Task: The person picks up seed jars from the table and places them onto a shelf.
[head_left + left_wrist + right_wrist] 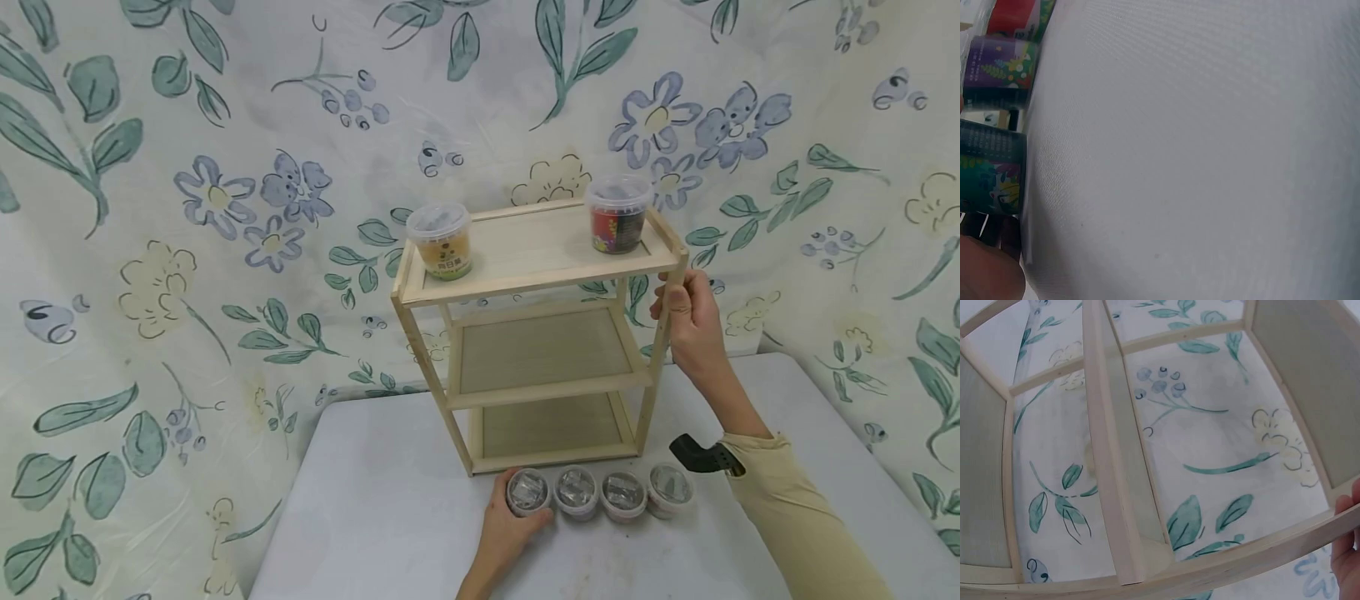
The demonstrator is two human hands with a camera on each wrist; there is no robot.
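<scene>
A three-tier wooden shelf (551,385) stands on the table, its right post held by my right hand (696,321) near the top. In the right wrist view, fingers (1346,503) wrap the wooden frame (1260,559) at the right edge. My left hand (504,525) grips a small lidded plastic tub (528,492), leftmost of a row in front of the shelf. Seen from the left wrist, a tub with a teal floral label (990,184) is beside the fingers (988,269). On the top tier sit a yellow-labelled tub (442,242) and a red-and-black-labelled tub (618,215).
Right of the held tub are three more lidded tubs, a second (577,492), a third (624,497) and a fourth (671,490). All are on the white-covered table (375,517). A floral curtain (247,125) hangs behind the shelf.
</scene>
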